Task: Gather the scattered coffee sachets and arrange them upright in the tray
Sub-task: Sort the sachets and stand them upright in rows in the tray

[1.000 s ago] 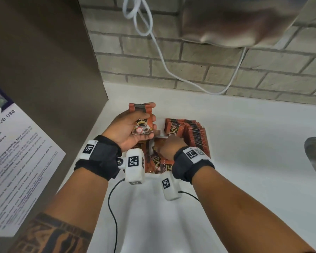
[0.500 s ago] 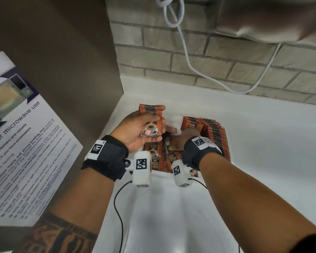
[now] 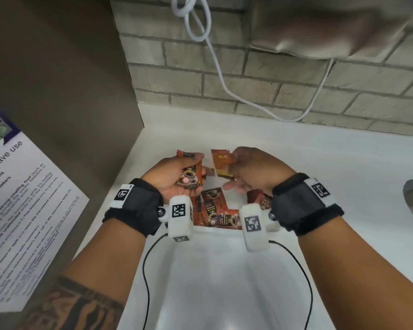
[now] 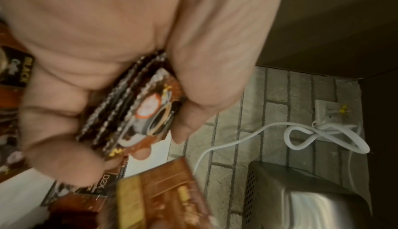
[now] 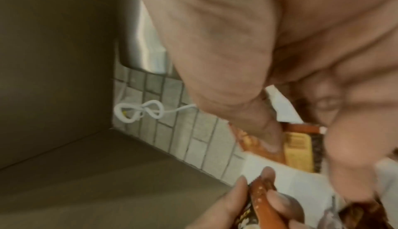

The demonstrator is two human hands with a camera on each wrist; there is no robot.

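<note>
**A:** What has changed around the loose sachets (image 3: 216,210) on the white counter (image 3: 224,282)?

**B:** The right hand (image 3: 255,173) has risen from that pile and now pinches a single sachet (image 3: 222,164) above it, back face showing. Half a second earlier its fingers were down among them.

**A:** And the left hand (image 3: 174,178)?

**B:** It is still just left of the lifted sachet, fingers curled around a small stack (image 4: 137,113) of sachets.

**A:** What does this mean?

**B:** Probably the single one joins the stack next. Several remain flat below both hands. I cannot make out the tray; the right wrist hides that side.
</note>
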